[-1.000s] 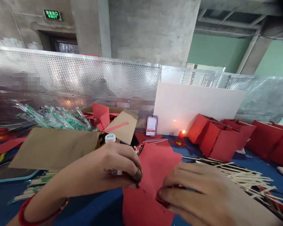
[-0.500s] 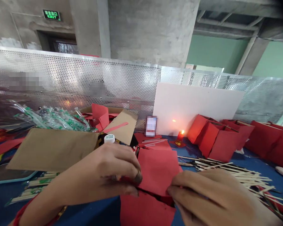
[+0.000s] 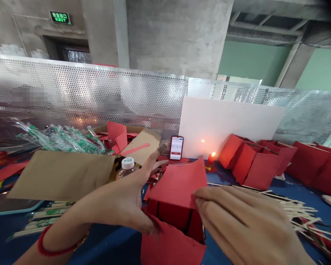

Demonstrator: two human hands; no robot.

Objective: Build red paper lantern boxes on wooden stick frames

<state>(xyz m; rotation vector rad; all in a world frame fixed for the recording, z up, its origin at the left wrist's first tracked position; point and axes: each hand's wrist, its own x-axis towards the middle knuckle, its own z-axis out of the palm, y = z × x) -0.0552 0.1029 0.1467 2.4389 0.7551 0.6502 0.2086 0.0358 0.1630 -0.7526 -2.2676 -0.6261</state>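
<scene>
A red paper box (image 3: 172, 244) sits on the blue table in front of me, its inside showing dark between the front side and a raised sheet. That red paper sheet (image 3: 179, 184) tilts up at the back, over the opening. My right hand (image 3: 245, 221) has its fingers pressed together on the sheet's right edge, the fingertips partly hidden. On the other side, my left hand (image 3: 124, 202) is spread wide, the thumb by the box's front left edge and the fingers reaching up past the sheet. A red bracelet circles the left wrist.
A lit candle (image 3: 211, 160) burns behind the box, near a propped phone (image 3: 176, 148). Several red paper boxes (image 3: 262, 167) stand at right, with loose wooden sticks (image 3: 295, 208) before them. A capped bottle (image 3: 127, 165), cardboard (image 3: 63, 176) and wrapped chopsticks (image 3: 68, 140) are at left.
My left hand has opened and its fingers have swung up and away. The sheet has tilted up, so the box's opening shows. My right hand stays at its edge.
</scene>
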